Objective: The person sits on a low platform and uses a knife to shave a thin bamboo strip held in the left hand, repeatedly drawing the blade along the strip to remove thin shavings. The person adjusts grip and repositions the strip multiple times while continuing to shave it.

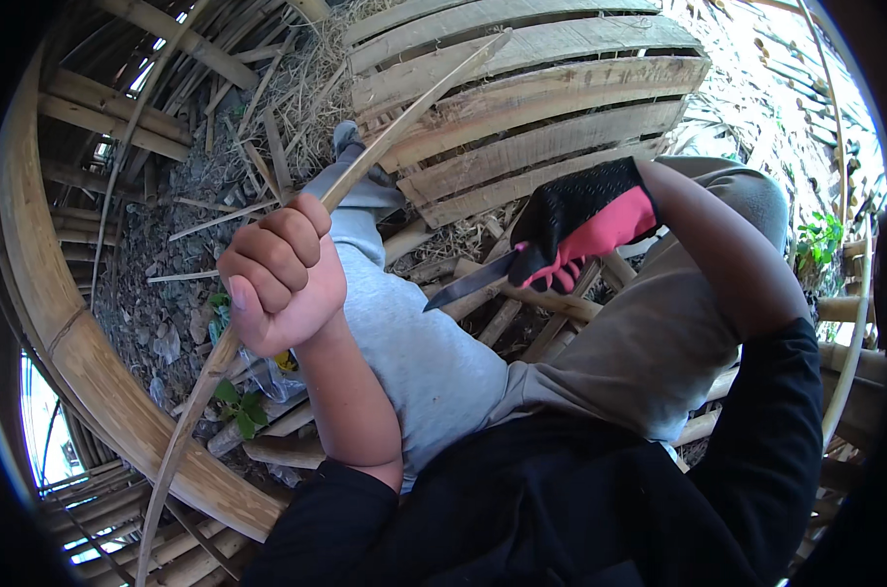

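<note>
Head view: the left hand [285, 276] is closed in a fist around a long, narrow strip [402, 119] of pale wood or bamboo. The strip runs slantwise through the fist, its upper end tapering over a slatted wooden panel [541, 90] and its lower part curving down to the left, across a thick bamboo pole [99, 386] in the picture. The right hand [582, 223], in a black and pink glove [621, 221], is curled around the handle of a knife, which the fingers mostly hide. The dark blade [471, 283] points left, its tip over the edge of the grey trousers [419, 342] and well apart from the strip.

Judging by these grips, the step in hand looks like working the strip with the knife, with no cut being made at this moment. A next stroke would call for the left fist to keep the strip from twisting, and for the blade to meet it clear of those bare fingers and the legs.

As for brands, labels or writing, none can be read on the knife, the glove or the black top [551, 499].
</note>
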`<state>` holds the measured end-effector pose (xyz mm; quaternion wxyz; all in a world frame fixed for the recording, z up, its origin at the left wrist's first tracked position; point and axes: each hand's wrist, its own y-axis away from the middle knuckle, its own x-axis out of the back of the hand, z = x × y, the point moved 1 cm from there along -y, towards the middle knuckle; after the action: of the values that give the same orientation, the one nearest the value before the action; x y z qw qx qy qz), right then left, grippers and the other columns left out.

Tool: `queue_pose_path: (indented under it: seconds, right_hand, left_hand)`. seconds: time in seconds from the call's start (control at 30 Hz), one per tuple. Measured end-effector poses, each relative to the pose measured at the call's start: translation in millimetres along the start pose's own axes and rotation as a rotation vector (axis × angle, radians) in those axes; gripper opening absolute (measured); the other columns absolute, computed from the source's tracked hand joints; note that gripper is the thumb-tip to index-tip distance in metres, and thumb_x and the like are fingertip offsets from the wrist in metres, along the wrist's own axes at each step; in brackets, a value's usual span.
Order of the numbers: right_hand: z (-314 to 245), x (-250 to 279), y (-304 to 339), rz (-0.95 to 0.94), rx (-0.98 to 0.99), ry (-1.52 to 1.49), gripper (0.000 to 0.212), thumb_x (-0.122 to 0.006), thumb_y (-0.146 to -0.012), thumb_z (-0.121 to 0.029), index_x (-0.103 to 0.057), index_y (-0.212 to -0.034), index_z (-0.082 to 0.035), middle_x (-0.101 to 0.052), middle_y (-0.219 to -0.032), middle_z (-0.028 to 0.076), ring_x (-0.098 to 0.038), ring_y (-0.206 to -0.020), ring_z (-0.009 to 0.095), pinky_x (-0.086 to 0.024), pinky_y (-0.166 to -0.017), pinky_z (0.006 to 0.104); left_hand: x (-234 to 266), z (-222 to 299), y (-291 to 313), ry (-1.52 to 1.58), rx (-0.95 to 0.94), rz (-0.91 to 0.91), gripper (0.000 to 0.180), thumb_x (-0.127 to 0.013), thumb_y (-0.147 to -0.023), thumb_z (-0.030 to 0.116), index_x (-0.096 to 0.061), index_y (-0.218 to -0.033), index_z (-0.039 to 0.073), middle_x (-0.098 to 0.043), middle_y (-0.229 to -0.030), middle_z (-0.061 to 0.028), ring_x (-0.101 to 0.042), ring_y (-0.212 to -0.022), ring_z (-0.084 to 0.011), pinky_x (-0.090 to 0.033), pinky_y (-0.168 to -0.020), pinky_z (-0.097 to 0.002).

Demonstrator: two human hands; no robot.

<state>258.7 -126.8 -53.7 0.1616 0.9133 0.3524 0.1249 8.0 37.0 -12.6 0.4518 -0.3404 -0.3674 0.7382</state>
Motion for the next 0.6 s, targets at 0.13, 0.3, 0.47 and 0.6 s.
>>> queue_pose_path:
  seconds: [0.13,0.3,0.47,0.6]
  right_hand:
    - [15,-46,-57,-0.259,0.336,-0.048,0.039,-0.05,-0.105,-0.009,-0.061,-0.142,-0.004,-0.073,-0.118,0.011,-0.068,-0.107,0.017,-0.057,-0.089,0.0316]
    - [31,-95,-97,-0.269,0.801,0.103,0.037,-0.052,-0.098,-0.001,-0.059,-0.134,0.003,-0.063,-0.128,0.02,-0.059,-0.12,0.032,-0.049,-0.102,0.042]
    - [67,-96,-121,-0.002,0.454,0.077,0.055,-0.046,-0.096,0.004,-0.049,-0.15,-0.005,-0.057,-0.139,0.008,-0.055,-0.127,0.016,-0.047,-0.098,0.0327]
    - [37,-72,-108,0.467,0.159,-0.88,0.056,-0.037,-0.112,-0.04,-0.031,-0.164,-0.02,-0.063,-0.13,0.004,-0.062,-0.112,0.016,-0.049,-0.086,0.0309]
  left_hand:
    - [4,3,3,-0.009,0.003,-0.01,0.058,-0.047,-0.104,0.03,-0.022,-0.052,0.018,-0.022,-0.048,0.0052,-0.018,-0.05,-0.0131,-0.02,-0.059,-0.0341]
    - [5,2,2,-0.013,0.006,-0.025,0.058,-0.045,-0.104,0.03,-0.022,-0.053,0.018,-0.023,-0.049,0.0053,-0.018,-0.051,-0.0133,-0.021,-0.06,-0.0342]
    - [6,4,2,-0.023,0.001,-0.029,0.058,-0.045,-0.105,0.031,-0.022,-0.053,0.018,-0.023,-0.049,0.0052,-0.019,-0.051,-0.0133,-0.021,-0.059,-0.0342]
    - [6,5,1,-0.041,0.002,-0.035,0.059,-0.045,-0.105,0.031,-0.021,-0.053,0.017,-0.023,-0.049,0.0053,-0.019,-0.051,-0.0132,-0.021,-0.059,-0.0344]
